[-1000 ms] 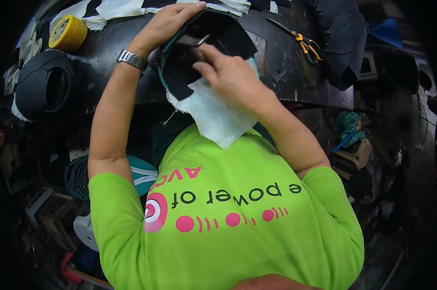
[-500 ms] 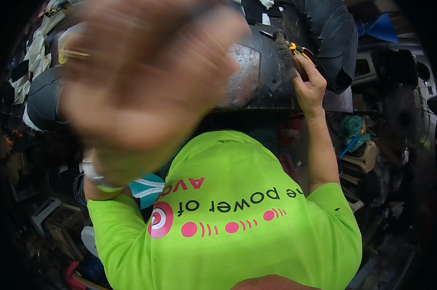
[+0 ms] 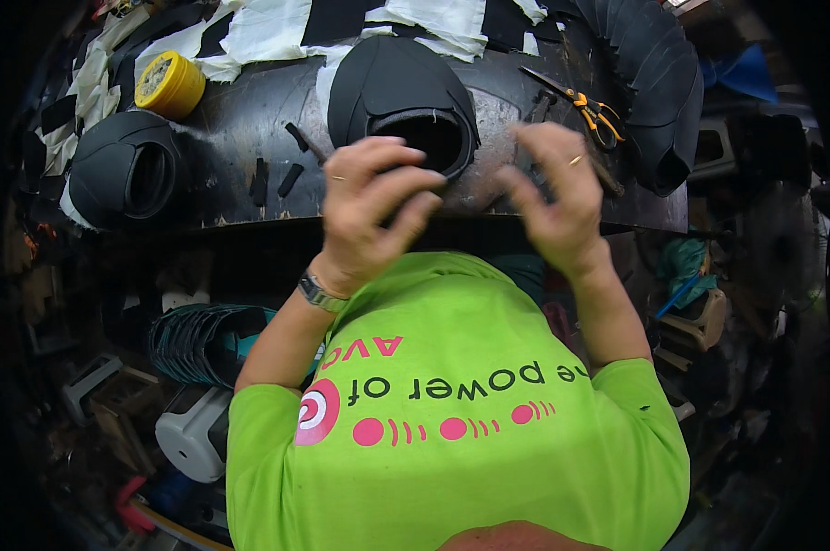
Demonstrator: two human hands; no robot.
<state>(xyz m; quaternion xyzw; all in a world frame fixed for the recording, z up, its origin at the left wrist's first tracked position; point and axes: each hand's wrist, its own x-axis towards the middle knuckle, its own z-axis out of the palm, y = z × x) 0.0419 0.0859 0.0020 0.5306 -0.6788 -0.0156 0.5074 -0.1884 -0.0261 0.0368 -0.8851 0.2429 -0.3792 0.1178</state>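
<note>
At 6 o'clock in my remote view, a lime-green shirt (image 3: 451,477) on the wearer fills most space. Beyond it, a dark desk (image 3: 217,165) arcs from 10 to 2 o'clock. Between 1 and 2, a nested stack of black pieces (image 3: 649,73) curves along the desk.

Just left of 12, on the desk, sits a black upper (image 3: 387,83), domed and panelled. Its long axis runs roughly from 11 to 5 o'clock: closed, rounded end away from me, oval opening toward the wearer. I judge it light, springy and not slippery, firm enough to keep its shape but easily dented; I would take hold by the opening's rim.

Of the two hands, the left (image 3: 369,197), at 11, is empty, fingers curled, thumb apart; it overlaps the upper's near edge, though I cannot tell whether it touches. The right (image 3: 562,197), at 2, is slightly blurred, spread and clear of the upper.

A similar second upper (image 3: 112,170) rests near 10, a yellow tub (image 3: 185,92) just beyond it. Orange-handled scissors (image 3: 580,99) lie between 1 and 2, small black strips (image 3: 291,180) between 10 and 11.
</note>
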